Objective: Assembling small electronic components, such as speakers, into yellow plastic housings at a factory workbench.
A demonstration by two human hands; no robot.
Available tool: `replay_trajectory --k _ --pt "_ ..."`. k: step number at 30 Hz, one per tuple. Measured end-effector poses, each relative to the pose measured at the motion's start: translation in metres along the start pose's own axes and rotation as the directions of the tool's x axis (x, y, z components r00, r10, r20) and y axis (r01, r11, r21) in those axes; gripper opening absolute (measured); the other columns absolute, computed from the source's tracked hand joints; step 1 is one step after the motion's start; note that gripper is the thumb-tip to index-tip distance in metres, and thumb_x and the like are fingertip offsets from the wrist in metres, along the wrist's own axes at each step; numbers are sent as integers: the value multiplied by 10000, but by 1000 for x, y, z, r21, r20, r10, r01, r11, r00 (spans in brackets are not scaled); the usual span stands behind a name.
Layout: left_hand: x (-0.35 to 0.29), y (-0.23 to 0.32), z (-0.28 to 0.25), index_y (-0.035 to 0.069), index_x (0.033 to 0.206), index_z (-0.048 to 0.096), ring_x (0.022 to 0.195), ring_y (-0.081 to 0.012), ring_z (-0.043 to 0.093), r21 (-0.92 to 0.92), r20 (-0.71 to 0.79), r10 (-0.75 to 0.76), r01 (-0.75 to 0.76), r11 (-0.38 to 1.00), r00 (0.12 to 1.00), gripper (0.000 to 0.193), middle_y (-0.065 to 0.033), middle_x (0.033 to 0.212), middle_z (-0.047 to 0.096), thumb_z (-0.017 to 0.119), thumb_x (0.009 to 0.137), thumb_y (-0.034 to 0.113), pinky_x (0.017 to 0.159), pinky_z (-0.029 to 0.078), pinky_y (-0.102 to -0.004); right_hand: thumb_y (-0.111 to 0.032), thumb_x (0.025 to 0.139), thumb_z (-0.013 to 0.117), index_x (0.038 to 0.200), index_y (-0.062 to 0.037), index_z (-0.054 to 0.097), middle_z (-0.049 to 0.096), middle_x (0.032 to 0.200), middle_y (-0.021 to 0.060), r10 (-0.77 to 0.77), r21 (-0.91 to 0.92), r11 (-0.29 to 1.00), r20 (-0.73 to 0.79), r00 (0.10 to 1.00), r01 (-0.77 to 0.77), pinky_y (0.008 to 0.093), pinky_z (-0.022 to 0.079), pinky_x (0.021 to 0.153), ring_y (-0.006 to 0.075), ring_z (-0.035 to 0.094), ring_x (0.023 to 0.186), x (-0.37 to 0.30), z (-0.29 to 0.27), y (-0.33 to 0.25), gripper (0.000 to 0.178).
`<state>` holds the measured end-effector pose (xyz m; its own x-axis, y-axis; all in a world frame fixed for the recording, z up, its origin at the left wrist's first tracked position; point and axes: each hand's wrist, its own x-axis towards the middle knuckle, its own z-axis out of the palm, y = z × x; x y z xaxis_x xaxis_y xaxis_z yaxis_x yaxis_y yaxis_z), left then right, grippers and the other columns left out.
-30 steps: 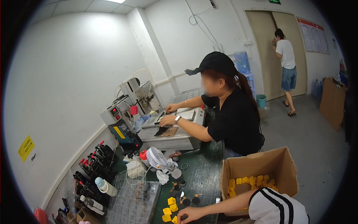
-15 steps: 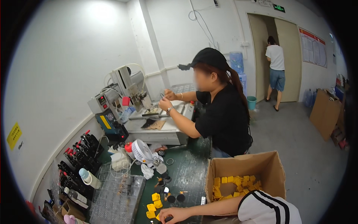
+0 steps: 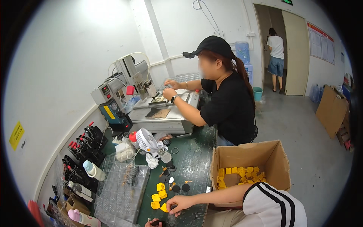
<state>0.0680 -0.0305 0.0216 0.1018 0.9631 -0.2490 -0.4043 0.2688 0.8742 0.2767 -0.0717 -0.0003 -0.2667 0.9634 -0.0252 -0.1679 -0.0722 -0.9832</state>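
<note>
My right hand reaches in from the right, below a white sleeve with black stripes. Its fingers are closed on a small dark round piece, only partly visible. At the lower edge, my left hand pinches a black round disc; most of this hand is cut off. Several yellow square pieces lie beside my right hand, one touching or almost touching its fingertips. Just beyond them are black discs, some with small gold-coloured tails.
On the green table are clear plastic trays, a white fan and bottles. A cardboard box holding yellow pieces stands at the right. Farther off, a co-worker handles something at a bench machine. Another person is in the doorway.
My left hand with the black disc has come into view. The whole scene has shifted slightly as the view moved. The person in white has gone farther into the doorway.
</note>
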Motion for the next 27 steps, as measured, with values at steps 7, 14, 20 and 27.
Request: replay_trajectory --k 7,14,20,27 --pt "6 -29 25 81 875 572 627 -122 511 -135 339 -590 658 741 733 149 -23 734 558 497 903 207 485 367 -212 -81 879 572 1000 11 525 618 933 105 208 219 963 -236 949 -157 240 534 665 164 646 785 -17 -28 -2 159" --pt "1 -41 25 127 787 481 611 -115 396 10 461 -641 719 695 614 87 -4 724 436 506 831 198 626 395 -286 -83 859 603 969 16 560 638 890 109 18 21 1000 -243 970 -13 286 523 722 176 637 813 23 9 -29 154" --pt "-5 -57 24 120 828 510 537 -72 370 13 545 -524 618 786 655 109 33 639 382 520 847 227 472 291 -224 -2 801 621 851 -13 486 602 771 93 -242 -236 955 -275 930 178 263 501 621 165 631 693 26 41 -32 144" --pt "-6 -49 8 151 814 467 469 -26 263 -25 587 -299 386 922 752 174 71 618 321 572 877 274 398 196 -181 -93 818 633 876 7 585 599 811 81 -355 -506 835 -193 915 217 265 461 655 155 581 717 26 42 -22 126"
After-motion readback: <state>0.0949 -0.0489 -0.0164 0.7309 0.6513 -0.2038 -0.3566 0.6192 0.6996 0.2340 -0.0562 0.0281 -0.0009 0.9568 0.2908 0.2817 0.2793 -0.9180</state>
